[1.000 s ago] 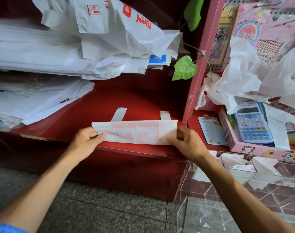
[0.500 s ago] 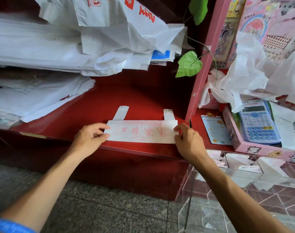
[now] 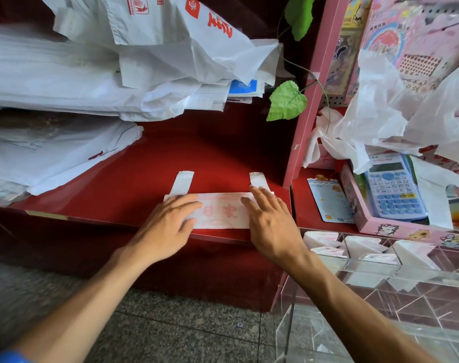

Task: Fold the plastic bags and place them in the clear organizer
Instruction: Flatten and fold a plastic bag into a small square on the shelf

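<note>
Folded plastic bag (image 3: 219,211) lying as a flat band near the front edge of the red shelf (image 3: 155,169), two handle strips (image 3: 182,181) poking out behind it toward the back. Left hand (image 3: 168,226) laid flat on the band's left end, fingers (image 3: 189,204) straight and spread, pressing, gripping nothing. Right hand (image 3: 271,226) likewise flat on the right end, fingers straight, curled round nothing. Clear organizer (image 3: 380,268) down to the right, just beside the shelf's front corner, several far compartments already holding folded white bags. Risks from here, as judgement only: thin springy film likely to unfold once the pressure lifts, so a crease pressed too lightly may open. Band close to the shelf lip, so a sliding palm could push it off onto the floor. Handles still loose, apt to skew the next fold or catch on a compartment wall. Loose heap of white bags (image 3: 396,119) overhanging the calculator (image 3: 394,191) on the right, liable to be brushed down during the carry across. Stack of bags (image 3: 74,82) on the left, well apart from the hands, less likely to interfere.
</note>
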